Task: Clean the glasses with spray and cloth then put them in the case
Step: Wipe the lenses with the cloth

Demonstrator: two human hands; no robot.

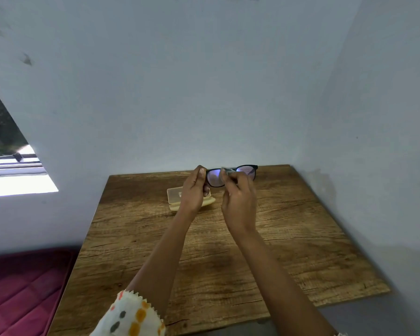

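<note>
Black-framed glasses (246,171) are held up in the air over the far part of the wooden table (228,251). My left hand (194,190) pinches the frame's left end. My right hand (239,202) pinches a small grey cloth (228,170) against the left lens. A pale yellow glasses case (174,195) lies open on the table behind my left hand, which hides part of it. No spray bottle is in view.
White walls close the table in at the back and on the right. A dark red mattress (22,292) lies at the lower left beside the table. A window (7,151) is in the left wall.
</note>
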